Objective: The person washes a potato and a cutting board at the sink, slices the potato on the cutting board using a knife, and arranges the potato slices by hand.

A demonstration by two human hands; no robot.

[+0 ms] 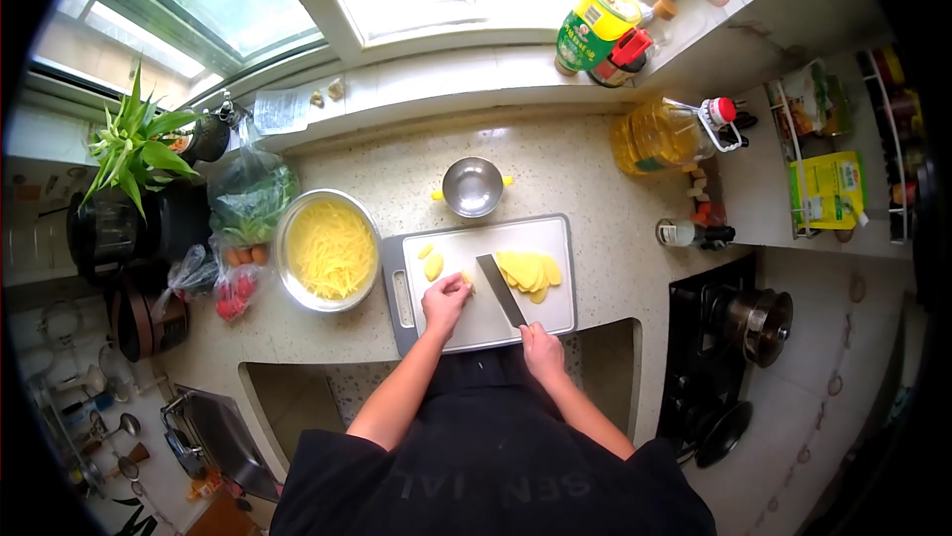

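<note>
My right hand [542, 350] grips the handle of a kitchen knife [501, 290], whose broad dark blade slants across a white cutting board [486, 330] with a grey rim. Close to the blade's left side, my left hand [446, 304] has its fingertips pinched on a small yellow potato piece [468, 281], mostly hidden by the fingers. A fanned pile of potato slices [529, 271] lies right of the blade. Several loose slices [433, 265] rest at the board's upper left. Left of the board, a metal bowl [289, 283] holds shredded potato [332, 246].
A small steel bowl [473, 187] with yellow handles stands behind the board. An oil jug [654, 137] and a dark-capped bottle [689, 234] are at right, near the stove [709, 338]. Bagged greens [253, 194] lie at left. Bottles [595, 30] line the windowsill.
</note>
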